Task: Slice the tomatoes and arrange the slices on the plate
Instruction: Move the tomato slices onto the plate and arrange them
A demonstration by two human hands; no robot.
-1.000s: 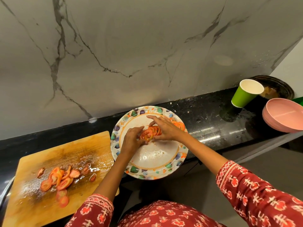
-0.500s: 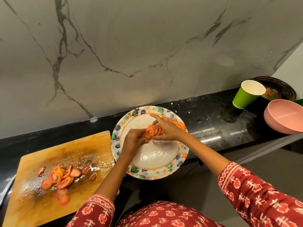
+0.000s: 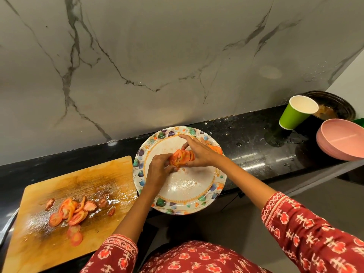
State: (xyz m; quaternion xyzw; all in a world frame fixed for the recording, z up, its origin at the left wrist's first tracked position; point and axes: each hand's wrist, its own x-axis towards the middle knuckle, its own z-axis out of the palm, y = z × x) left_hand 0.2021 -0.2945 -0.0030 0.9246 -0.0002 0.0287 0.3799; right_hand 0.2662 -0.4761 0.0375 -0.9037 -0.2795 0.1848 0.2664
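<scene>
The right hand (image 3: 200, 152) covers part of the tomato slices (image 3: 182, 157); the cutting board (image 3: 59, 194) runs off the frame's bottom-left edge.

Left hand (image 3: 159, 171) and right hand (image 3: 200, 152) meet, fingers curled in a grip.

Legible text, labels, brands, numbers, signs: none. The plate (image 3: 178, 205) carries only a leaf-and-dot pattern on its rim; the green cup (image 3: 293, 117), well right of the plate, is unprinted.
</scene>
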